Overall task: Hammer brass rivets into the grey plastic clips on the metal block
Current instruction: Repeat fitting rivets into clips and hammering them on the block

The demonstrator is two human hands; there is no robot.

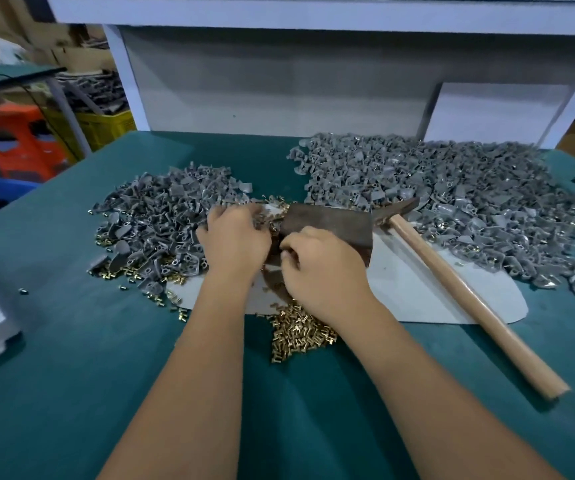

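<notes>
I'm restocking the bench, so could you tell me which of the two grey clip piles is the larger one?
The pile on the right, behind the hammer, is larger: it spreads far wider than the left pile beside the left hand.

This is a small assembly workshop or factory bench. A green felt-covered worktable (71, 393) carries two bulk heaps of identical grey plastic clips (452, 195) and loose piles of small brass rivets (299, 336), with a wooden-handled hammer (466, 292) lying beside a worn, rusty metal block (331, 225). Off to the left stand a yellow plastic crate (106, 128), an orange plastic stool (19, 140) and what looks like stacked brown cardboard (71, 46), though that corner is blurred.
</notes>
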